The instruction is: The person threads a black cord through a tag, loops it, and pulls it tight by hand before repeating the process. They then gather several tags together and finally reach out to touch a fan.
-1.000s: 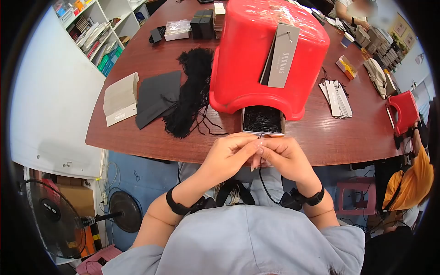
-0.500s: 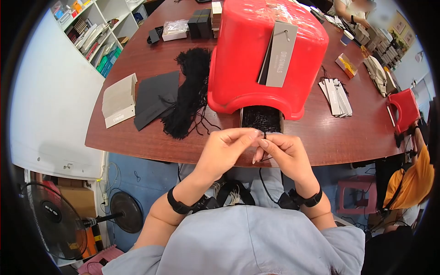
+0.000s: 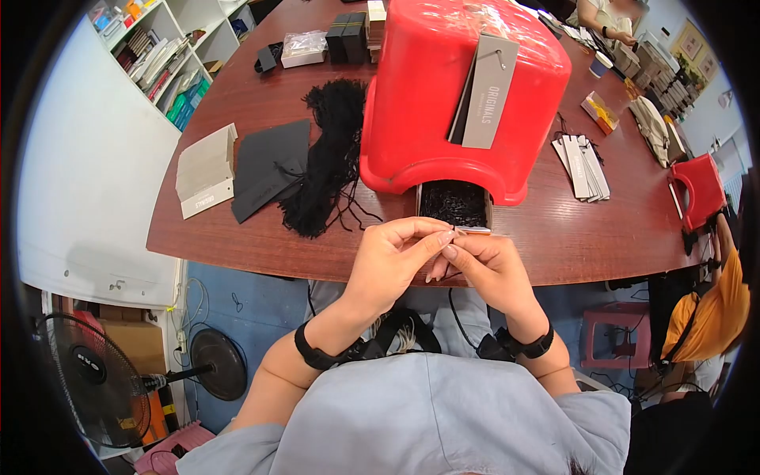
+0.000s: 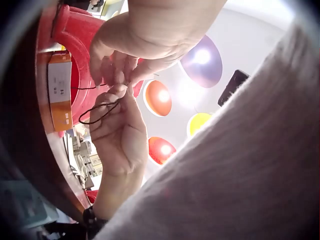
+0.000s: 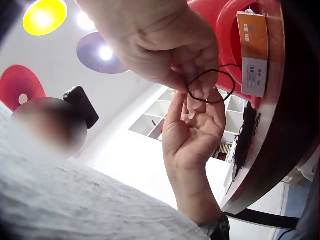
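Note:
Both hands meet at the table's front edge, fingertips together on a thin black cord (image 5: 205,101) that hangs in a loop in both wrist views. My left hand (image 3: 392,257) pinches the cord between thumb and forefinger. Close beside it, my right hand (image 3: 495,269) also pinches the cord, its thumb against the forefinger. A short dark end of cord pokes up over the fingertips. Just beyond the hands, an open box (image 4: 60,95) with orange and white sides holds many small black pieces (image 3: 453,204). The exact spot of each pinch is partly hidden by fingers.
A red plastic stool (image 3: 443,158) stands over the box, with a grey ORIGINALS tag (image 3: 489,95) on it. To the left lie a black cord bundle (image 3: 321,174), black card (image 3: 273,166) and grey card (image 3: 207,170). Corded tags (image 3: 583,170) lie right; another person sits far right.
The hands came slightly apart around the cord, then closed together again at the fingertips. The left hand has tilted a little upward. Things on the table have stayed put.

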A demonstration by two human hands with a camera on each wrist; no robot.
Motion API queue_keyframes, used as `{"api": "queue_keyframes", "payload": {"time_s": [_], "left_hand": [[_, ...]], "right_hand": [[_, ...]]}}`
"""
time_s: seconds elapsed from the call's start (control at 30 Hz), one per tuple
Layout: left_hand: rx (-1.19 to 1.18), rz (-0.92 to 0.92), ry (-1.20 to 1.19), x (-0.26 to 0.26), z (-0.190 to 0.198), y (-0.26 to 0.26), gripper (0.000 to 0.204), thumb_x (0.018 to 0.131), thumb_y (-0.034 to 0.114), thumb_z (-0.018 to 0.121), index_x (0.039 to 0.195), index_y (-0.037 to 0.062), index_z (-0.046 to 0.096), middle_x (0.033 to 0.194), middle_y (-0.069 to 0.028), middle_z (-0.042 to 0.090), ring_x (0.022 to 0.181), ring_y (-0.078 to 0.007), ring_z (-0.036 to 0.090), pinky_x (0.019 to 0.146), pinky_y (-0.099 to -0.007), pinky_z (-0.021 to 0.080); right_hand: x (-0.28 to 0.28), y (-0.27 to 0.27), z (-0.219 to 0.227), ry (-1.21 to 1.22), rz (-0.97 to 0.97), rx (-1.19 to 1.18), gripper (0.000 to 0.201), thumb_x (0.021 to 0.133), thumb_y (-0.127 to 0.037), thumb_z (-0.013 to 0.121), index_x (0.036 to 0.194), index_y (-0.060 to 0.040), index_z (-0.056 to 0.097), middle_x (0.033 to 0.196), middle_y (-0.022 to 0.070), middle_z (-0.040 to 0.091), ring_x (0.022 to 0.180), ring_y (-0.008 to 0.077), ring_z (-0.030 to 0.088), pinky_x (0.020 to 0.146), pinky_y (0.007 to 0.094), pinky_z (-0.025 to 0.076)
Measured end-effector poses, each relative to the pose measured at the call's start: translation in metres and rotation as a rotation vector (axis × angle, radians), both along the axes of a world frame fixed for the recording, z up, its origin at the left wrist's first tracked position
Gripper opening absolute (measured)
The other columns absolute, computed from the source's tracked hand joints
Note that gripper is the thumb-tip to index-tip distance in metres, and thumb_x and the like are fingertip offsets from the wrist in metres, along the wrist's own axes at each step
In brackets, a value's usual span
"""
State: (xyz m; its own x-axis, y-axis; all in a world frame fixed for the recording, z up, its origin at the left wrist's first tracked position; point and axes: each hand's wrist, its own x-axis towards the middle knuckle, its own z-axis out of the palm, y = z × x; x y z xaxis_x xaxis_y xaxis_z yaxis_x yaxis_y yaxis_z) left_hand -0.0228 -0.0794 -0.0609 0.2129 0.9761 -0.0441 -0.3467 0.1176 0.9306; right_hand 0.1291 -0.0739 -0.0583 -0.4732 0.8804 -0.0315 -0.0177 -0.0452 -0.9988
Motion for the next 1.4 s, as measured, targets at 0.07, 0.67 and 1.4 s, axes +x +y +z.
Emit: {"api": "queue_keyframes", "payload": {"time_s": [0.07,0.67,1.4], "left_hand": [[-0.055,0.009,-0.049,0.001,-0.002,0.001,0.012,0.083,0.006,0.051,0.086,-0.0032,0.056,0.088,-0.0114,0.060,0.078,-0.0130,0.056,0.069,-0.0232,0.045],[0.099,0.111,-0.423,-0.012,0.010,0.023,0.012,0.085,0.009,0.048,0.093,0.0008,0.051,0.096,-0.0148,0.056,0.090,-0.0188,0.054,0.082,-0.0312,0.043],[0.198,0.025,-0.087,-0.015,0.011,0.023,0.006,0.079,0.000,0.054,0.083,-0.0035,0.057,0.078,-0.0116,0.061,0.075,-0.0147,0.058,0.070,-0.0243,0.046]], "right_hand": [[0.000,0.000,0.002,-0.008,0.018,-0.004,0.021,0.087,-0.011,0.045,0.081,0.0041,0.059,0.072,0.0056,0.060,0.068,0.0092,0.057,0.062,0.0218,0.049],[-0.005,-0.006,-0.008,-0.158,0.089,0.220,0.015,0.081,-0.010,0.052,0.083,0.0021,0.061,0.072,0.0078,0.061,0.067,0.0134,0.056,0.063,0.0245,0.044],[0.015,0.055,-0.016,-0.985,-0.231,0.819,0.012,0.065,-0.014,0.062,0.074,-0.0054,0.062,0.075,0.0089,0.059,0.069,0.0252,0.057,0.060,0.0333,0.045]]}}
